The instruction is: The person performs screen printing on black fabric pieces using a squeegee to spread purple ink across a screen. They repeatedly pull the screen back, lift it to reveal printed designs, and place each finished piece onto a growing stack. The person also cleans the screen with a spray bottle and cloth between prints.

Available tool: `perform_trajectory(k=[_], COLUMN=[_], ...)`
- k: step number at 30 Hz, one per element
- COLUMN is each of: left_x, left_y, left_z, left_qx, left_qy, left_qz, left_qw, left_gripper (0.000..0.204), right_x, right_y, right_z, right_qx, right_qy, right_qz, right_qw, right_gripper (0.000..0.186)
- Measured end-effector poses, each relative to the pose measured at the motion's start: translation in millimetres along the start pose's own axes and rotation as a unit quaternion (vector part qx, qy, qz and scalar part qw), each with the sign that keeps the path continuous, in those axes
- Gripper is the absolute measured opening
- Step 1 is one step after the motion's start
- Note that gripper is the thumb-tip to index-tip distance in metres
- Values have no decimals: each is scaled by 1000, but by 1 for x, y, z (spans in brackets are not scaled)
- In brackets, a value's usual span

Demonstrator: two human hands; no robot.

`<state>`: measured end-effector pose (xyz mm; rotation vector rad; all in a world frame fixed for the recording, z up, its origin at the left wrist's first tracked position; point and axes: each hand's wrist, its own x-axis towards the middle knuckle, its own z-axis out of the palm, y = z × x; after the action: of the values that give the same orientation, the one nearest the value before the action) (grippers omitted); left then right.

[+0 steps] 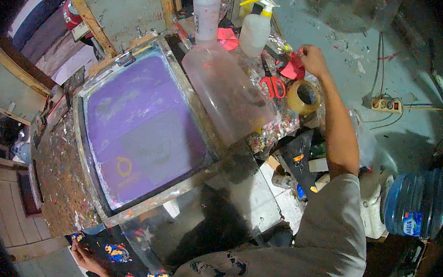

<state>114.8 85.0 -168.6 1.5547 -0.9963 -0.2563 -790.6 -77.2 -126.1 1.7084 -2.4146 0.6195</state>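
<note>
My right hand (315, 60) reaches to the far end of the bench, its fingers closed on a crumpled red cloth (292, 69). Just beside that cloth lie red-handled scissors (273, 86) and a roll of tan packing tape (303, 97). At the lower left, my left hand (86, 259) is over a black sheet (100, 239) with several colourful printed figures. Its fingertips are pinched together near one print at the sheet's edge; what they hold is too small to make out. Between my hands, a framed purple printing screen (147, 117) lies tilted on the bench.
A clear plastic sheet (227, 92) lies right of the screen. Behind it stand a white bottle (206, 18) and a spray bottle (254, 34) with a yellow trigger. A large blue water bottle (418, 201) and a power strip (387, 105) are at the right.
</note>
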Motion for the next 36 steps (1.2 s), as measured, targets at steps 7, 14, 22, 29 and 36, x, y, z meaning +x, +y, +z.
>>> perform_trajectory(k=[7,14,22,29,36], left_x=[0,11,-117,-205,-195], left_y=[19,26,187,185,148], left_z=[28,42,189,207,160], left_qx=[-41,-69,-193,-439,-459], left_qy=[-66,-110,-512,-466,-403], left_qz=[-20,-43,-153,-396,-451], left_qw=[997,991,823,658,651], left_gripper=[21,22,46,42,23], right_x=[-6,-26,-148,-291,-325], right_y=[0,10,-191,-347,-360], right_z=[-52,-89,-72,-16,-41], right_qx=[296,431,439,392,296], right_qy=[59,168,56,-13,-138], right_qz=[13,130,75,-186,-352], right_qw=[953,877,893,901,877], right_gripper=[18,15,29,14,56])
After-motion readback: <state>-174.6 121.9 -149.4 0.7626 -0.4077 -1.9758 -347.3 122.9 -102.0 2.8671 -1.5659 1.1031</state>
